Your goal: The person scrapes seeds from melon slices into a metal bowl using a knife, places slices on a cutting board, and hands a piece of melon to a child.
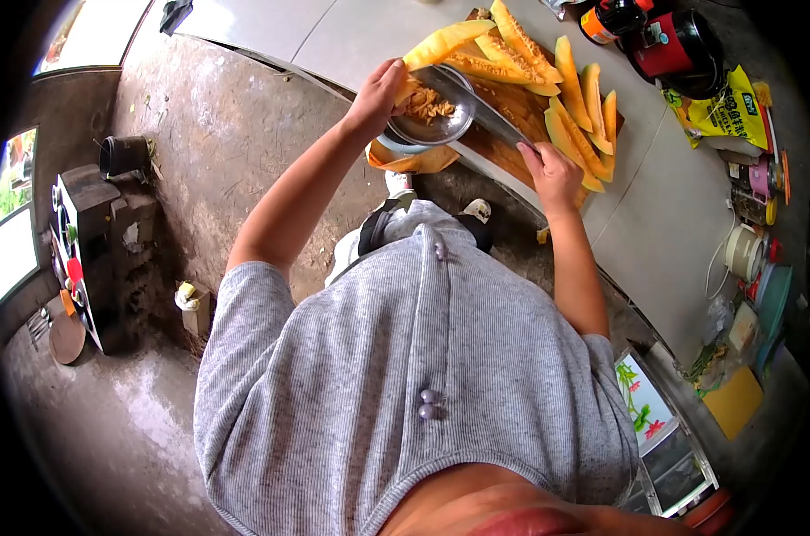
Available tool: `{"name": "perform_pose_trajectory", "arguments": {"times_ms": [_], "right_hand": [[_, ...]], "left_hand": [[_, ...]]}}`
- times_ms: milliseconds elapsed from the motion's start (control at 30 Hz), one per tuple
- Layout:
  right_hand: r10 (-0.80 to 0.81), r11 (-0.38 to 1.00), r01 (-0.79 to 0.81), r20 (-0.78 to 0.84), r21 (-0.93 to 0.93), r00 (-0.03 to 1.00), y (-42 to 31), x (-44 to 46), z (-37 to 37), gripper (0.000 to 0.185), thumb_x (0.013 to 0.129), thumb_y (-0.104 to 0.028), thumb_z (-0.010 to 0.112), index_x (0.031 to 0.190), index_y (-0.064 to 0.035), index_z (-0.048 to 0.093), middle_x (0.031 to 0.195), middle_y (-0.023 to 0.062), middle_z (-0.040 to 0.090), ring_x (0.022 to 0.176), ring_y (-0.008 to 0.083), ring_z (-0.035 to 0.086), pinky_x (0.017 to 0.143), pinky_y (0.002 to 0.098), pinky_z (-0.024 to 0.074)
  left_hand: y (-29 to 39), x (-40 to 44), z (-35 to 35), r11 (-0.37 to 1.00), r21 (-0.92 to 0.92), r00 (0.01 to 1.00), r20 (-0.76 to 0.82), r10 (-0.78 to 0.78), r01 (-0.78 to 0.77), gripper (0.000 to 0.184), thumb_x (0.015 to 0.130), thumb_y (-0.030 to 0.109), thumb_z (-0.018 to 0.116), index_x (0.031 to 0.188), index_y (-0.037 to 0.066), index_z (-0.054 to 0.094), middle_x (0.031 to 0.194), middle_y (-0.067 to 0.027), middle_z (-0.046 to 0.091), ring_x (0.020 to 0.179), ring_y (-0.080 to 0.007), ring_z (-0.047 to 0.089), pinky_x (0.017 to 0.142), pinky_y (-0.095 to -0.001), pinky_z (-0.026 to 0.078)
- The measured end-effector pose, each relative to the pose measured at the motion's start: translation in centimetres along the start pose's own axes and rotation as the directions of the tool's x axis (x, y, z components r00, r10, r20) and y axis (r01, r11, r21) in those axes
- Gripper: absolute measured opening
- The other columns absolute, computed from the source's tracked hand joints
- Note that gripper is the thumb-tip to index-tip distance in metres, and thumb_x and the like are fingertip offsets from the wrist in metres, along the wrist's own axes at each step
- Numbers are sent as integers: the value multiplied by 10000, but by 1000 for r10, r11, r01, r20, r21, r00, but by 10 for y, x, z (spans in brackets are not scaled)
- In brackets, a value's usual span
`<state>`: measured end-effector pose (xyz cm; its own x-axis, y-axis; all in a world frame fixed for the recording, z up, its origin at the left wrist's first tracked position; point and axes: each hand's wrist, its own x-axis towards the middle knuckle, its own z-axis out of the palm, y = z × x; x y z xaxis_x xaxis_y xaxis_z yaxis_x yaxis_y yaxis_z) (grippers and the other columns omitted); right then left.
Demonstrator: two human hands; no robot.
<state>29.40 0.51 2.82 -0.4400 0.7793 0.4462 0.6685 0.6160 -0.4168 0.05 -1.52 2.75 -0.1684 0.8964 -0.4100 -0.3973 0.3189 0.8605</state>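
My left hand (pixel 380 96) is closed around the end of a melon wedge (pixel 448 42), held over the near side of a shiny bowl (pixel 463 121). Orange seedy pulp (pixel 425 105) lies in the bowl. A knife (pixel 490 119) is in my right hand (pixel 552 176), its blade pointing over the bowl toward the wedge. Whether the blade touches the wedge is hard to make out. Several more melon wedges (pixel 570 85) with seeds lie on a wooden cutting board (pixel 503 161) beside the bowl. Under the bowl, an orange curved piece (pixel 414 163) shows at the edge of a pale container.
The tiled counter (pixel 664 205) runs diagonally to the right. On it stand a dark bottle (pixel 606 20), a red and black pot (pixel 673 49), a yellow bag (pixel 731 112) and a cream-coloured appliance (pixel 744 250). Bare floor (pixel 208 98) lies to the left.
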Motion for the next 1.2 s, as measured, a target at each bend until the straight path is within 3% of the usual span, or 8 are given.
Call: {"name": "perform_pose_trajectory", "arguments": {"times_ms": [167, 267, 433, 633, 767, 800, 900, 1200], "right_hand": [[-79, 996, 80, 40, -29, 996, 7, 1, -22, 269, 744, -269, 717, 630, -93, 549, 587, 39, 559, 509, 232, 548, 446, 316, 407], [-40, 998, 42, 35, -39, 999, 10, -4, -18, 260, 749, -267, 715, 635, -92, 559, 595, 38, 569, 520, 232, 555, 455, 318, 415], [114, 993, -113, -87, 24, 990, 1, -3, -4, 244, 771, -273, 698, 655, -88, 588, 618, 46, 592, 539, 234, 569, 471, 319, 429], [162, 987, -162, 36, -18, 986, 0, -4, 0, 193, 795, -252, 682, 765, -64, 648, 708, 87, 638, 591, 248, 603, 527, 318, 459], [97, 995, -95, 75, -36, 992, 4, -11, 2, 193, 790, -245, 687, 752, -62, 641, 695, 81, 633, 585, 250, 601, 517, 310, 458], [76, 996, -71, 98, -52, 992, 5, -12, 2, 193, 787, -243, 689, 746, -62, 639, 689, 79, 630, 583, 251, 601, 513, 307, 458], [9, 999, -8, -46, 32, 999, 4, -12, 4, 273, 777, -299, 687, 631, -95, 578, 592, 55, 573, 518, 239, 555, 470, 340, 420], [118, 993, -118, -40, -1, 992, 2, -9, 8, 262, 763, -271, 705, 642, -71, 588, 608, 60, 586, 522, 250, 558, 476, 333, 427]], "left_hand": [[-2, 5, -4, 990, 111, 996, 4, 91, -91, 305, 963, 328, 383, 1103, 72, 472, 694, -4, 436, 521, -76, 365, 437, -199, 279], [-1, 6, -4, 999, 11, 999, -9, 41, -41, 283, 960, 333, 387, 1042, 78, 478, 690, -10, 439, 526, -79, 364, 446, -203, 289], [-2, 4, -1, 918, -322, 970, 145, -195, 233, 292, 956, 344, 377, 964, 65, 463, 697, -12, 439, 544, -79, 369, 472, -204, 300], [-5, 6, -2, 899, -353, 959, 203, -198, 260, 304, 961, 348, 362, 971, 59, 456, 703, -12, 435, 541, -84, 362, 471, -203, 307], [0, 6, 0, 866, -403, 955, 156, -254, 296, 299, 965, 341, 355, 994, 60, 454, 707, -11, 431, 540, -80, 358, 470, -198, 307], [-1, 7, -5, 853, -420, 946, 228, -230, 309, 299, 963, 331, 353, 988, 49, 450, 718, -28, 439, 567, -94, 375, 487, -211, 318], [-3, 9, -9, 843, -430, 932, 299, -205, 324, 299, 963, 322, 347, 985, 41, 447, 728, -42, 446, 588, -106, 385, 499, -221, 324], [5, 3, -3, 854, -388, 926, 285, -248, 348, 296, 976, 331, 330, 1016, 65, 451, 715, -7, 423, 553, -74, 354, 473, -193, 310]]}}
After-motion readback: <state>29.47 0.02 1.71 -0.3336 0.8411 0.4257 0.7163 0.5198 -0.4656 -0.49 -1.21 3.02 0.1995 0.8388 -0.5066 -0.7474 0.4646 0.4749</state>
